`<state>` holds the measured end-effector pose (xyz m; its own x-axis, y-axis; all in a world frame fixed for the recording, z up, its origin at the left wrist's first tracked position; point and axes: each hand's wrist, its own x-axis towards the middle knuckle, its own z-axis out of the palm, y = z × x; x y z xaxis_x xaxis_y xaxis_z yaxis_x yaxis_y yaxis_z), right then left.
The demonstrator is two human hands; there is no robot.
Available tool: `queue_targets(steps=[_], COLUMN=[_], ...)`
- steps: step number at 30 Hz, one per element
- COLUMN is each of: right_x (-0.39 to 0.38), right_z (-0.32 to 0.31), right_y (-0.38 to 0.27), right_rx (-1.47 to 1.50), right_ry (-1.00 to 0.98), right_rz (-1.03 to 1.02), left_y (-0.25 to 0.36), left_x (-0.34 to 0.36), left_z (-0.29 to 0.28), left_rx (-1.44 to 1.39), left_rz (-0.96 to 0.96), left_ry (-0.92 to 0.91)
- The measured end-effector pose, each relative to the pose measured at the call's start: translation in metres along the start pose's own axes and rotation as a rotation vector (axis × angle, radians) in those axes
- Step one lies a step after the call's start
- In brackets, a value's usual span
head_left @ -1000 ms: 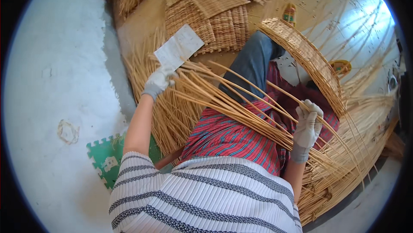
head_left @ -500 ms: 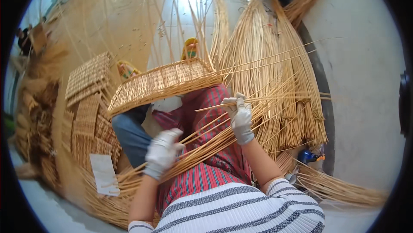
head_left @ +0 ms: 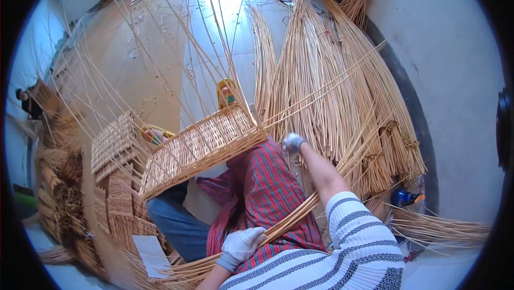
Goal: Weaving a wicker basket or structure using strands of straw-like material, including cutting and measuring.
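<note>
Both my hands wear pale work gloves. My left hand (head_left: 243, 244) is closed around a bundle of thin canes (head_left: 292, 216) that lies slantwise across my lap. My right hand (head_left: 293, 142) is held out past my right knee, near the basket's right corner; its fingers look curled, and what they hold, if anything, is hidden. A partly woven, rectangular wicker basket (head_left: 206, 143) rests tilted over my knees. Long unwoven stakes (head_left: 184, 33) rise from its far side, and a few strands (head_left: 326, 89) stick out to the right from its corner.
Large sheaves of canes (head_left: 321, 76) lie on the floor at right. Stacked woven panels (head_left: 115, 143) and a white sheet (head_left: 151, 256) are at left. Yellow slippers (head_left: 226, 93) sit beyond the basket. A blue object (head_left: 404, 198) lies at right, near more canes (head_left: 433, 228).
My right hand has left the canes it held over my lap and reached forward. My left hand has moved nearer my body, onto the bundle. The view has shifted.
</note>
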<state>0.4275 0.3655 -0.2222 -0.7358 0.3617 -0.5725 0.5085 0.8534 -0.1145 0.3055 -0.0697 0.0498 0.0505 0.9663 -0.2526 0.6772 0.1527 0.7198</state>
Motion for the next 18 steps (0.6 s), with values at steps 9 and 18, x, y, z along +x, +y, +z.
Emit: queue_targets(steps=[9,18], right_x=[0.035,0.036], right_z=[0.085,0.091], right_y=[-0.019,-0.02], right_rx=[0.663,0.716], right_ry=[-0.083,0.257], right_rz=[0.247,0.351], left_y=[-0.004,-0.001], left_x=[0.01,0.004], left_z=[-0.008,-0.007], left_rx=[-0.054,-0.066], left_rz=[0.073,-0.092], left_ry=[0.132,0.033])
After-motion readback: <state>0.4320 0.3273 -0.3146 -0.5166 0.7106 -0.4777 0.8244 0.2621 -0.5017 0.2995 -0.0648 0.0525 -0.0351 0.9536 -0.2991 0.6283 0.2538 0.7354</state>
